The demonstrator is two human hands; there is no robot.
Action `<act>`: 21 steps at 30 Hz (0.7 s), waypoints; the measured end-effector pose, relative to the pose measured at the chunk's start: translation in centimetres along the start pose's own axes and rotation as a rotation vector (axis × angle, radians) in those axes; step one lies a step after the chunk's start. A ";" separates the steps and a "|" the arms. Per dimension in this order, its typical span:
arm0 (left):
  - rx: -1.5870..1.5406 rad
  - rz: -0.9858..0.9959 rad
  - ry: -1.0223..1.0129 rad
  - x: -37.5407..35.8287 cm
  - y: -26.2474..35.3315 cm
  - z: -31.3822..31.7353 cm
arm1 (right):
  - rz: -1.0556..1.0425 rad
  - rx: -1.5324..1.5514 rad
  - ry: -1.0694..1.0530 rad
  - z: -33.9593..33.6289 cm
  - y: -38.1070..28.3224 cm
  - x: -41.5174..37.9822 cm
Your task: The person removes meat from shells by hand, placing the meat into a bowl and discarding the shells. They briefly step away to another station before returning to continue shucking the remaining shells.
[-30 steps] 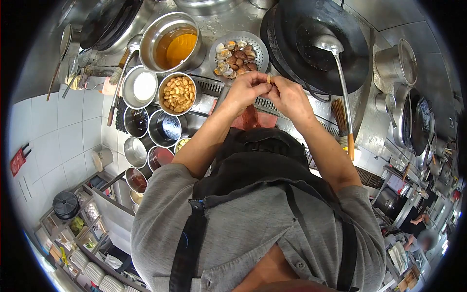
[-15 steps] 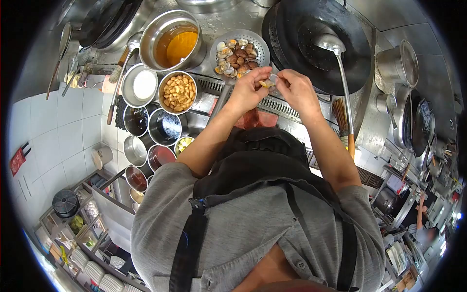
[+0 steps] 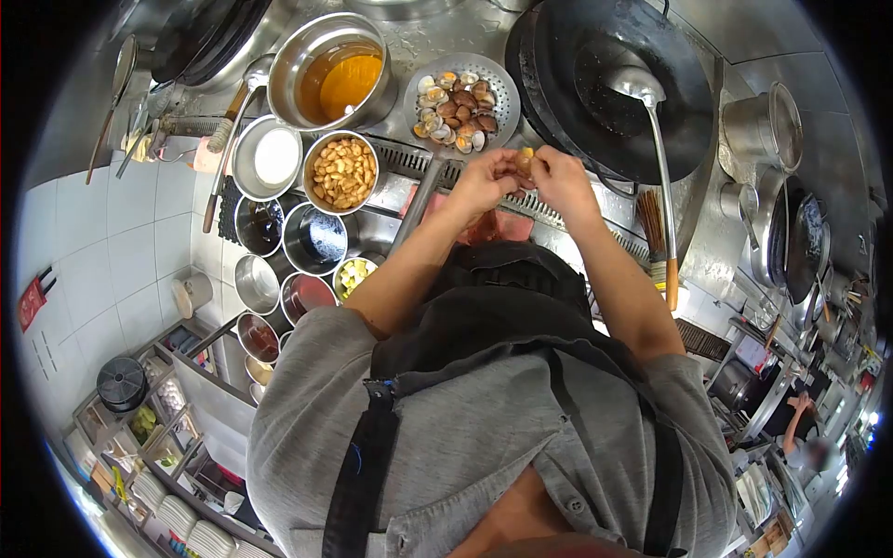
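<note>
A small clam (image 3: 526, 158), shell and a bit of orange flesh showing, is pinched between my two hands. My left hand (image 3: 486, 180) has its fingers curled in at its left side, partly hiding it. From the other side my right hand (image 3: 564, 183) grips it with thumb and fingertips. Just beyond the hands, a round perforated ladle (image 3: 506, 90) carries several clams (image 3: 458, 112), some with open shells and orange meat. Its handle (image 3: 420, 200) runs back toward me beside my left forearm.
A black wok (image 3: 595, 121) with a steel ladle (image 3: 636, 86) in it stands at right, near a bamboo brush (image 3: 648, 219). At left are a pot of orange oil (image 3: 349, 84), a pot of peanuts (image 3: 342, 174) and several seasoning pots (image 3: 314, 240). Another person is far right.
Both hands have drawn back toward me, away from the perforated ladle. The pale shell seen between my fingers now appears as a brownish-orange piece.
</note>
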State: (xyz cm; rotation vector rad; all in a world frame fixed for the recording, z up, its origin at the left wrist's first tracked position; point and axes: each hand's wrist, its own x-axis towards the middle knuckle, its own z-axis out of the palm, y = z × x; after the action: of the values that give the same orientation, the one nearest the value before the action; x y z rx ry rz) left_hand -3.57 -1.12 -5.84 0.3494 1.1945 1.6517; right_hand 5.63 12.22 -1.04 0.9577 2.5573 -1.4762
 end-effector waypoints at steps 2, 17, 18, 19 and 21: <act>0.018 -0.012 0.014 0.2 0.6 0.0 | -0.424 -0.315 0.273 1.0 0.5 0.6; 0.024 0.139 -0.015 -0.5 0.1 -0.5 | 0.160 0.256 -0.137 -0.9 0.5 -0.3; 0.024 0.139 -0.014 -0.6 0.1 -0.5 | 0.195 0.374 -0.207 -1.0 0.9 -0.3; 0.039 0.186 -0.057 -0.6 0.1 -0.5 | 0.193 0.373 -0.209 -1.0 1.5 -0.2; 0.054 0.232 -0.096 -0.7 -0.1 -0.6 | 0.345 0.694 -0.301 -0.8 2.3 -0.2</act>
State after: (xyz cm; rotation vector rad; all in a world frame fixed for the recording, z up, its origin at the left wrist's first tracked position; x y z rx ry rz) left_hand -3.66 -2.04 -6.05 0.6138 1.1621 1.7812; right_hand 7.20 13.55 -2.29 1.0474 1.5806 -2.2129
